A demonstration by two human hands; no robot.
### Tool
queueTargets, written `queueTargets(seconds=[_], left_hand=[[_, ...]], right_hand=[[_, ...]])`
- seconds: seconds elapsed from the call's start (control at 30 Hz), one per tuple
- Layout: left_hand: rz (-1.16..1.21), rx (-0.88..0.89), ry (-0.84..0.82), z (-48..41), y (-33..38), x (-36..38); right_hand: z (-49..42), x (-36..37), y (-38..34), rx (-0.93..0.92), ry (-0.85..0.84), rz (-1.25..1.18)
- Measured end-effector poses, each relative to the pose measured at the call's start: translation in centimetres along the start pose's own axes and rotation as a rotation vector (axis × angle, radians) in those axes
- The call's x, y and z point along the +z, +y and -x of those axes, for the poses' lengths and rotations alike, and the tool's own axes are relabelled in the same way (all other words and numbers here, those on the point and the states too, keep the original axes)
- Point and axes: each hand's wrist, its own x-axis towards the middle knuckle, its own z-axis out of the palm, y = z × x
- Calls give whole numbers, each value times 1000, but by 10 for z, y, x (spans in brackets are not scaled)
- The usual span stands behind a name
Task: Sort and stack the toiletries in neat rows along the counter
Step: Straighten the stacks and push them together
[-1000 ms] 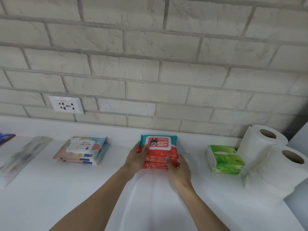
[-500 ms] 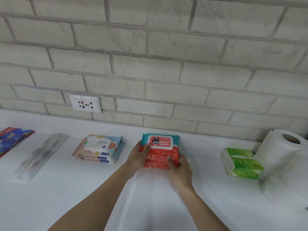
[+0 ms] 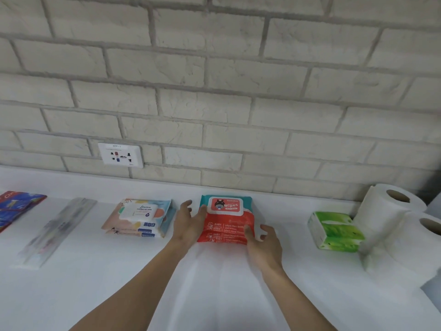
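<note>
A red-and-teal stack of wipes packs [image 3: 226,220] lay at centre frame on the white counter [image 3: 95,283], near the brick wall. The left hand [image 3: 188,223] and right hand [image 3: 265,244] flanked it, fingers spread loosely, thumbs touching its edges, gripping nothing. Pastel wipes packs [image 3: 139,217] sat left of it, green tissue packs [image 3: 336,231] right.

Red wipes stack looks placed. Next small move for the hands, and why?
Probably draw both hands back. The red wipes stack lies flat on the counter, in row with the pastel wipes stack and green tissue packs. The left hand and right hand have fingers spread, loosely touching its sides.
</note>
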Motion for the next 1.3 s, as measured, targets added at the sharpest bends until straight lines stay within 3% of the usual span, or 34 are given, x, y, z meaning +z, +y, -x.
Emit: queueTargets(seconds=[0.2, 0.6, 1.03, 1.3], left_hand=[[-135, 251, 158, 22, 21, 5], [-128, 409, -114, 89, 42, 108], [-103, 144, -387, 102, 39, 223], [-133, 105, -472, 93, 29, 271]], right_hand=[[7, -32, 8, -7, 36, -98], [6, -136, 58, 21, 243, -159], [-39, -171, 87, -27, 278, -117], [-65, -172, 98, -30, 312, -76]])
